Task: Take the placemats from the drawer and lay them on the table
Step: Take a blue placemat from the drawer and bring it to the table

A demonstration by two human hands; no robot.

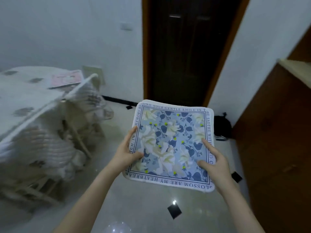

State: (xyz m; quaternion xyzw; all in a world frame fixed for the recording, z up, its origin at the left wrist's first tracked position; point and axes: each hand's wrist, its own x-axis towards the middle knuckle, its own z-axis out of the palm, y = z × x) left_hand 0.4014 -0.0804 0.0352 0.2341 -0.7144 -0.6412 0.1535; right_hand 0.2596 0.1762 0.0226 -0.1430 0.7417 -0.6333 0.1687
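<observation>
Both hands, left [125, 153] and right [214, 158], grip the flowered placemats [170, 143] by opposite edges; tabletop [25, 91] sits left.

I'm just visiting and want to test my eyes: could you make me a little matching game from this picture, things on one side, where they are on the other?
Things:
1. placemats
2. door
3. table
4. wooden cabinet

Places:
A. at the far left
B. held in both hands
C. at the right edge
D. straight ahead, dark

Pairs: 1-B, 2-D, 3-A, 4-C
</observation>
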